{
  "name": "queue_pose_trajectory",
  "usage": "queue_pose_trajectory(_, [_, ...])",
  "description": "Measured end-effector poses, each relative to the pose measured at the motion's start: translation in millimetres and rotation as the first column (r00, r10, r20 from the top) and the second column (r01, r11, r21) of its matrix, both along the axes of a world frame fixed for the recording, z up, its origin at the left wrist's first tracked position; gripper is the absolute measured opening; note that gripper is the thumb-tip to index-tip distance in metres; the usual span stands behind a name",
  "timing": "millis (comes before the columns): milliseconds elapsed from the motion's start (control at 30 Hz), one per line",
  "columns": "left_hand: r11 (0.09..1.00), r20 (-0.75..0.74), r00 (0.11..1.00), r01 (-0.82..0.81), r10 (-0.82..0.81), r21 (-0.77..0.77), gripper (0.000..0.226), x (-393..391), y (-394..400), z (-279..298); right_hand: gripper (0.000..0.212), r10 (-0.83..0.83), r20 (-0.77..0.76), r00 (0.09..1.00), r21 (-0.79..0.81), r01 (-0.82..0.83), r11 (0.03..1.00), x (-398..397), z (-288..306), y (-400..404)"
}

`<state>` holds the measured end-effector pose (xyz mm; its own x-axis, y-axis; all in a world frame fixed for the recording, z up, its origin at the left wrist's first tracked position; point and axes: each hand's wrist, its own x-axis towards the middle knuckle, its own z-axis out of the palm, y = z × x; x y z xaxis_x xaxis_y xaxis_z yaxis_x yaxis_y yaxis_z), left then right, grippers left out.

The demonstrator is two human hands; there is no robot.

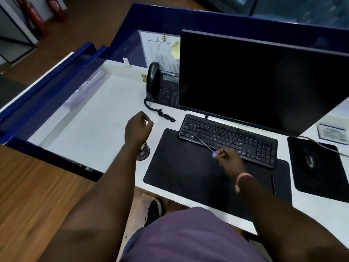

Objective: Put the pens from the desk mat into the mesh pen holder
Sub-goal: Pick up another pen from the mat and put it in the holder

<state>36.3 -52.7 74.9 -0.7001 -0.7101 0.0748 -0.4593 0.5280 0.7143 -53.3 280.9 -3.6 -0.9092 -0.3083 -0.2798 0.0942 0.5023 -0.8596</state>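
Observation:
My right hand (227, 157) pinches a thin pen (203, 143) with a blue end, held above the black desk mat (181, 173); its shaft points up and left over the keyboard's left end. A second, dark pen (273, 185) lies on the mat's right part, near its edge. The mesh pen holder (144, 153) stands on the white desk just left of the mat, mostly hidden under my left wrist. My left hand (137, 127) hovers over the desk beyond the holder, fingers loosely curled, with nothing visible in it.
A black keyboard (228, 140) lies across the mat's far edge, with a dark monitor (264, 80) behind it. A desk phone (162, 86) with a coiled cord sits at the back. A mouse (310, 160) rests on a mouse pad at right. Blue partition walls bound the desk.

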Motion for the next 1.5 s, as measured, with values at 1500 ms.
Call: queue_pose_trajectory(1500, [0.997,-0.037,0.996,0.078,-0.079,-0.023,0.019,-31,13,-8,0.023,-0.155,-0.02,0.988,0.654,0.13,0.745,16,-25,69])
